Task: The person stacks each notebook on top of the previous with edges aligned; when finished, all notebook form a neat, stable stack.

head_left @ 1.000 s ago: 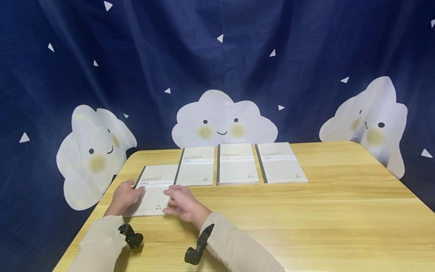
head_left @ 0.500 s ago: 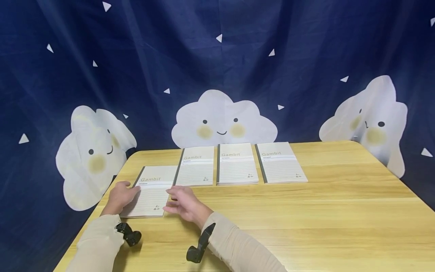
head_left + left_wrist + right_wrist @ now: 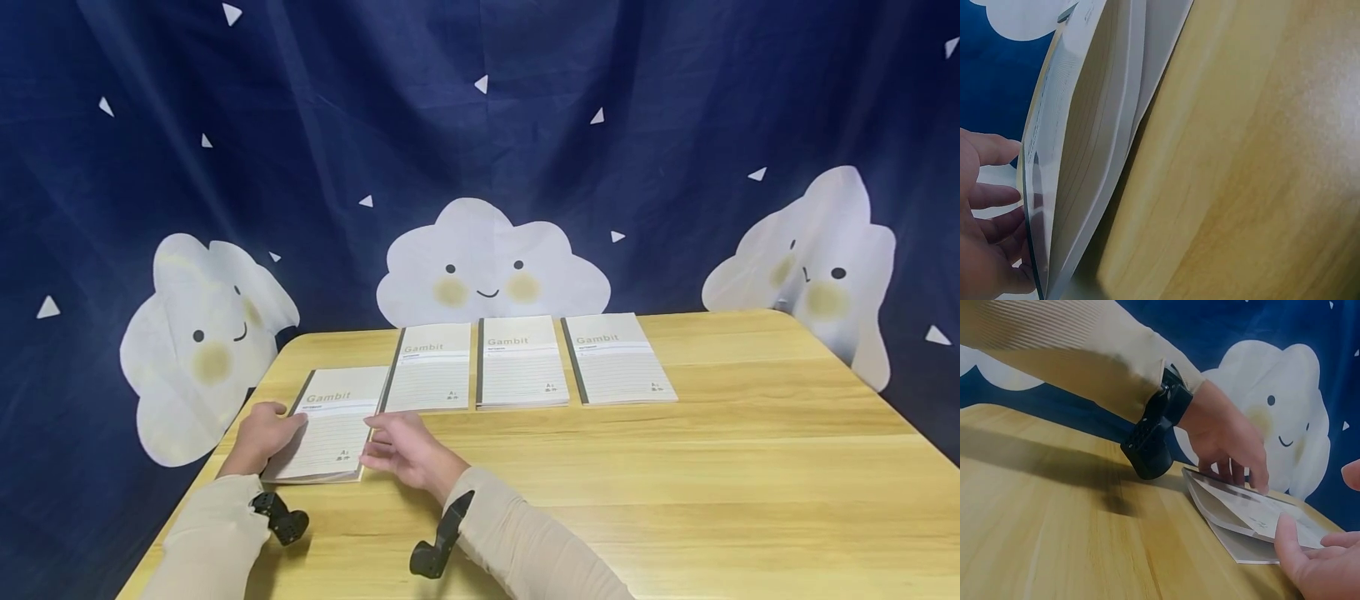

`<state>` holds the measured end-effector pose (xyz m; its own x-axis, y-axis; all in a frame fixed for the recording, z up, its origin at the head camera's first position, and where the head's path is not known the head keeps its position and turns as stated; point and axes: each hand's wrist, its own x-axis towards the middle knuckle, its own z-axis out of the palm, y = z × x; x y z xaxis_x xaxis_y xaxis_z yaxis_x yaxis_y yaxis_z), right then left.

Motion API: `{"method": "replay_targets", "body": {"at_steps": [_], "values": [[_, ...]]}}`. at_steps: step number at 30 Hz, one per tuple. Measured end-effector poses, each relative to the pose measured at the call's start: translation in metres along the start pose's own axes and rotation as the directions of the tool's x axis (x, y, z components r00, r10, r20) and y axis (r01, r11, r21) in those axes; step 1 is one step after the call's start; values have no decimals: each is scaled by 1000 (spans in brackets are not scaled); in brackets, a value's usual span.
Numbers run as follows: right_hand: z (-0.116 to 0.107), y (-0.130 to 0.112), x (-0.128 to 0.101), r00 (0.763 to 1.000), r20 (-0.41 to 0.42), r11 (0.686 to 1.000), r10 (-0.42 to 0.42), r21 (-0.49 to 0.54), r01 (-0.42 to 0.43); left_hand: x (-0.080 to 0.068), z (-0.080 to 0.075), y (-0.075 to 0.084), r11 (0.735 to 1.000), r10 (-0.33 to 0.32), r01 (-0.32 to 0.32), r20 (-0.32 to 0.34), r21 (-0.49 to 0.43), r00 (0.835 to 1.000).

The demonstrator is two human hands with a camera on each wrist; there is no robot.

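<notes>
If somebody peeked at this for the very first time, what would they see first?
Probably the two hands at the near left of the wooden table: the left hand and the right hand lie on either side of a Gambit notebook, its cover a little lifted. Next, the row of three matching notebooks farther back, and the smiling white cloud on the dark blue curtain behind them.
</notes>
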<state>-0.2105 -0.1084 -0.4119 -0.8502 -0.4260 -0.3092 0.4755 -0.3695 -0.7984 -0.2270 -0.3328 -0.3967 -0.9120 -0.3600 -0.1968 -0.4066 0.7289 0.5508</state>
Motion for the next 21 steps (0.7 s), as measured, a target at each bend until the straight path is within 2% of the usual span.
{"method": "replay_targets", "body": {"at_steps": [4, 11, 16, 21], "values": [[2, 1, 0, 1000, 2, 1000, 3, -2, -3, -1, 1, 0, 1000, -8, 8, 1, -12, 1000], [2, 1, 0, 1000, 19, 999, 6, -34, -5, -2, 1, -3, 999, 33, -33, -28, 2, 999], [2, 1, 0, 1000, 1, 998, -4, -69, 4, -2, 1, -4, 999, 43, -43, -32, -11, 999], [4, 0, 0, 1000, -1, 999, -19, -36, 19, -1, 1, -4, 999, 52, -52, -32, -3, 998]]}}
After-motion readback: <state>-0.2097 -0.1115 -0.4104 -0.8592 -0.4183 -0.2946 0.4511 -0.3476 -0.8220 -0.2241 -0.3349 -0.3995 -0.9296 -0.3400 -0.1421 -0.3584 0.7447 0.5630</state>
